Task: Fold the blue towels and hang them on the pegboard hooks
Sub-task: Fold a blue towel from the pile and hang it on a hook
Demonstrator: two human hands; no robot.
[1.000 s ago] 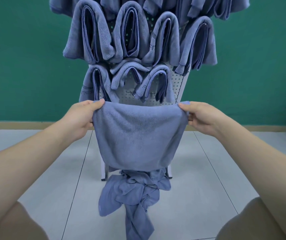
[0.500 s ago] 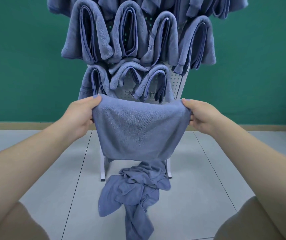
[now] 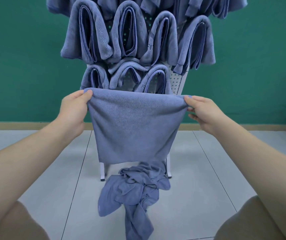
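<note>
green wall (image 3: 26, 66) | tan baseboard (image 3: 17, 126) | grey tiled floor (image 3: 199, 179) with dark seams

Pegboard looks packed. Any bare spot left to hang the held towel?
Bare perforated strip on the pegboard, right of the lower row of hung towels and under the upper row's rightmost one. Everything else visible is crowded. Both hands hold the towel.

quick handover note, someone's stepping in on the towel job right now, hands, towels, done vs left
Left hand and right hand each pinch a top corner of the held towel, which hangs folded in front of the pegboard.
Done: many folded towels hang on the hooks.
Left: hang the held one, then fold and hang the crumpled pile on the floor.
</note>
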